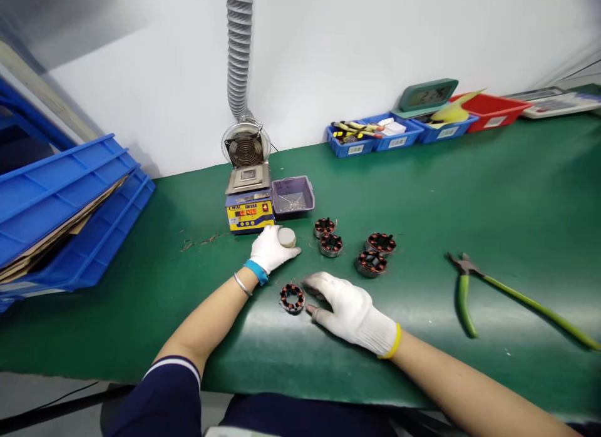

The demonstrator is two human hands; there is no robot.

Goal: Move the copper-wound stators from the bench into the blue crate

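Note:
My left hand [269, 251], in a white glove, is closed around a small round, pale-topped container [287, 238] in front of the solder pot [250, 199]. Just right of a motor stator [286, 291] with copper windings, my right hand [345, 308] has thumb and fingers apart, with nothing between them; its fingertips are dark. I cannot tell whether they touch the stator's edge. Beyond my hands sit two more stators [331, 245] close together, and another pair [370, 263] stands to their right. Loose wire ends stick out from them.
A purple-grey tray [305, 205] adjoins the solder pot, below a grey duct [239, 49]. Wire scraps [204, 240] lie left. Green-handled cutters [464, 293] rest at right. Blue bins [350, 149], a red bin [495, 121] and a clock [428, 96] line the back. Blue crates [70, 199] lean left.

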